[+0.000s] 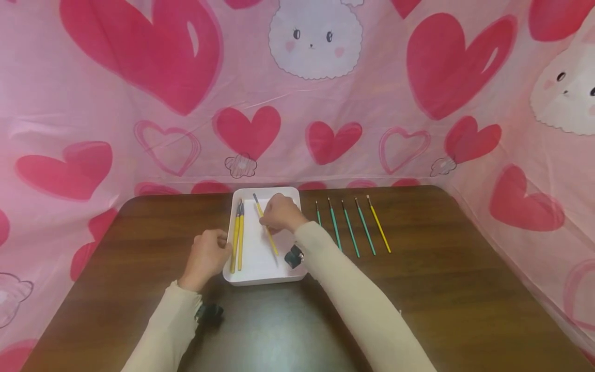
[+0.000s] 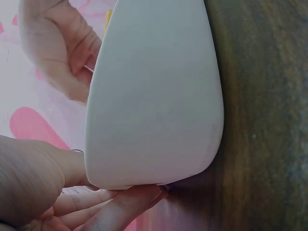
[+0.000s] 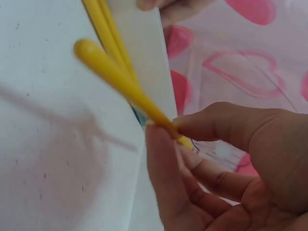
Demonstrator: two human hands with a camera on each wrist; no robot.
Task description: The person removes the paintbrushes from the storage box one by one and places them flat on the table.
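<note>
In the head view my right hand point(image 1: 282, 213) pinches a yellow paintbrush point(image 1: 272, 244) over the white tray point(image 1: 257, 266), its bristle end pointing up and away. The right wrist view shows thumb and fingertips on the yellow handle point(image 3: 113, 77), whose rounded end hangs above the tray floor. My left hand point(image 1: 206, 257) grips the tray's left edge; in the left wrist view its fingers point(image 2: 125, 204) touch the outside of the wall. Two yellow paintbrushes point(image 1: 235, 237) lie side by side along the left inside of the tray.
Right of the tray, several teal paintbrushes point(image 1: 350, 229) and one yellow paintbrush point(image 1: 380, 225) lie in a row on the brown wooden table point(image 1: 446, 279). My right forearm partly covers the row's left end. A pink heart-patterned cloth point(image 1: 288, 124) hangs behind and beside the table.
</note>
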